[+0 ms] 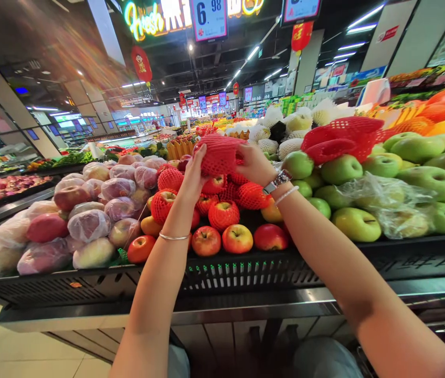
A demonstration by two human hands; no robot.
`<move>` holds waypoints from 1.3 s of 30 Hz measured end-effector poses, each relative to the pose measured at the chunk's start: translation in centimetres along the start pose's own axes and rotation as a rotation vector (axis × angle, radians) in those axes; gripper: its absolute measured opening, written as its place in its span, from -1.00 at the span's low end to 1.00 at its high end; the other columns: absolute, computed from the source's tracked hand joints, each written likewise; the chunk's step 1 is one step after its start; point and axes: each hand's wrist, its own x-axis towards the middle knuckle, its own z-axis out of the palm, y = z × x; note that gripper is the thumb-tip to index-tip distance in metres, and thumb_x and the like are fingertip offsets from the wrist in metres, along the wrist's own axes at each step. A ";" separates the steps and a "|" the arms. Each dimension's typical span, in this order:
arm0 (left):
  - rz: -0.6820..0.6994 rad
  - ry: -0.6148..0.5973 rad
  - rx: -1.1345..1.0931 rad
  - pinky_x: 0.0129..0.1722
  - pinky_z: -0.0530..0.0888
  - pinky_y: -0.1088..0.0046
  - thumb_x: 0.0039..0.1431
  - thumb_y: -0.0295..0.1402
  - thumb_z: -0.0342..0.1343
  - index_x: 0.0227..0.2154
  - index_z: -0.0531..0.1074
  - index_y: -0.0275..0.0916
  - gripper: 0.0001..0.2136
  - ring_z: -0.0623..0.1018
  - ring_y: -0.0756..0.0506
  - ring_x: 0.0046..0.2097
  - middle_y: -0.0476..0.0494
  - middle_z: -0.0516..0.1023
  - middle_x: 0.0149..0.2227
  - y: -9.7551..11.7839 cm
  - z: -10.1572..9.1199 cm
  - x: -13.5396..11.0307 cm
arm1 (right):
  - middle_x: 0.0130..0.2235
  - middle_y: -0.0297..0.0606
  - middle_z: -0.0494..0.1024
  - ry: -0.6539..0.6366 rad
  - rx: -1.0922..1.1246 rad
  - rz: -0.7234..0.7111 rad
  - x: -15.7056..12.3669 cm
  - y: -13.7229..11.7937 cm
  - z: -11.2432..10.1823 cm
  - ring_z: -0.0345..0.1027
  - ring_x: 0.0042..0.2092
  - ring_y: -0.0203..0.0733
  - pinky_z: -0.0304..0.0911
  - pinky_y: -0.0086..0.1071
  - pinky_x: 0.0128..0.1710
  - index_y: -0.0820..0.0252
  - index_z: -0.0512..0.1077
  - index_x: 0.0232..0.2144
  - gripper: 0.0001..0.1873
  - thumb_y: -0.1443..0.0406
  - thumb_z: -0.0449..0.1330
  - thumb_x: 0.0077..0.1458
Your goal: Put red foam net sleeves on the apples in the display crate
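Note:
A red foam net sleeve (pixel 220 155) is stretched between my two hands above the red apples. My left hand (pixel 195 170) grips its left end, where a dark red fruit partly shows by the fingers. At the right end, my right hand (pixel 257 164) pinches the net with bent fingers. Whether an apple fills the sleeve I cannot tell. Right below sit apples in red foam nets (pixel 223 215), and bare red apples (pixel 237 239) line the front of the black crate (pixel 238 273).
Film-wrapped apples (pixel 88 224) are heaped on the left. Green apples (pixel 356 224) lie on the right, with loose red foam nets (pixel 342 139) and a clear plastic bag (pixel 395 202) on top. A metal counter edge (pixel 246 310) runs along the front. Price screens (pixel 209 20) hang overhead.

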 end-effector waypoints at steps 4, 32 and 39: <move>-0.074 0.081 -0.104 -0.22 0.60 0.31 0.16 0.05 0.04 -0.12 0.44 -0.17 -0.58 0.56 -0.21 -0.04 -0.18 0.57 -0.07 0.4 -0.3 0.2 | -0.22 -0.19 0.60 0.194 0.029 -0.038 -0.6 -0.3 -0.7 0.50 -0.20 -0.17 0.45 -0.27 -0.15 0.22 0.55 -0.23 -0.77 0.28 0.12 0.15; -0.039 -0.064 -0.037 -0.07 0.59 0.18 0.12 -0.13 0.23 -0.11 0.43 -0.18 -0.66 0.54 -0.23 0.04 -0.17 0.57 -0.09 0.3 1.5 -1.5 | 0.12 0.06 0.33 -0.080 -0.048 -0.105 -0.5 2.2 0.7 0.22 0.19 0.13 0.23 0.03 0.19 0.28 0.14 0.15 -0.28 0.35 0.23 -0.09; -0.061 0.017 -0.102 -0.11 0.61 0.24 0.18 0.01 0.10 -0.14 0.45 -0.19 -0.62 0.52 -0.28 0.06 -0.24 0.55 -0.04 -0.1 1.3 -1.0 | 0.08 -0.13 0.44 0.091 -0.185 -0.082 -0.4 0.6 0.1 0.24 0.13 0.18 0.12 0.17 0.17 0.10 0.34 0.04 -0.49 0.26 0.25 0.00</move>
